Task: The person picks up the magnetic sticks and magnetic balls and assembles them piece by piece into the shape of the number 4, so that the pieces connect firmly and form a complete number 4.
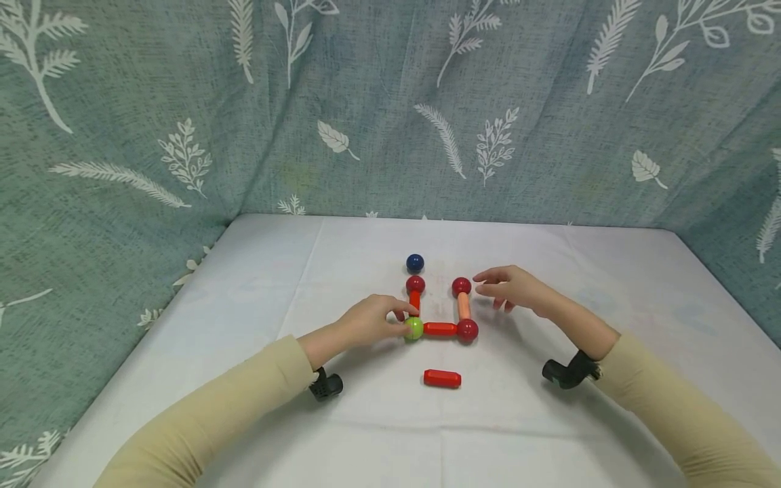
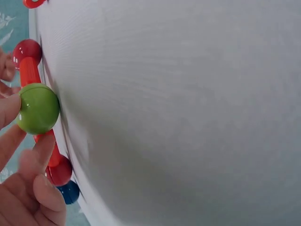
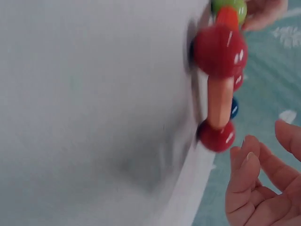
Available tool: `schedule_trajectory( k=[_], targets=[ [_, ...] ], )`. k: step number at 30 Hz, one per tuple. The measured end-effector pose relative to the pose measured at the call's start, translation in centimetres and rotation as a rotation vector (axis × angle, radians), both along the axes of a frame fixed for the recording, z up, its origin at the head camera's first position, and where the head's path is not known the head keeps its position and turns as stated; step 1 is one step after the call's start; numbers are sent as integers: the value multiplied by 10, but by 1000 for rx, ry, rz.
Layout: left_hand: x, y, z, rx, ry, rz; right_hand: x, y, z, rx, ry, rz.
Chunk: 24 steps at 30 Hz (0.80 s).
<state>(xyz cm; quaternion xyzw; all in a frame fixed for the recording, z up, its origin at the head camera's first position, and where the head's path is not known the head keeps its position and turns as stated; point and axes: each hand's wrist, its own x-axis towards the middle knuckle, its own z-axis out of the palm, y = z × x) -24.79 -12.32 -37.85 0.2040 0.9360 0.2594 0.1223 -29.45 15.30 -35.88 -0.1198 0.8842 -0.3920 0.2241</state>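
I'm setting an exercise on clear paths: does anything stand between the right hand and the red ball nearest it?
Nothing visible does. Only a small gap separates the right hand from the red ball; the orange rod meets that ball on its near side.

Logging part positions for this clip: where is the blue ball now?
In the head view, the blue ball is slightly right of centre on the white cloth, just beyond the leftmost red ball.
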Motion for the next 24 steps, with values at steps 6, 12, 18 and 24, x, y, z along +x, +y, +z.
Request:
schedule_trajectory(
  k=[6, 12, 18, 24],
  targets=[
    [0, -1, -3, -1, -20, -12, 28, -3, 4, -7, 4, 41],
    [1, -1, -4, -13, -28, -6, 50, -5, 5, -23, -9, 83],
    [3, -2, -4, -8, -21, -9, 68, -13, -1, -14, 22, 128],
    [3, -1, -4, -2, -6, -20, 85, -28, -11, 37, 145, 284]
  ],
)
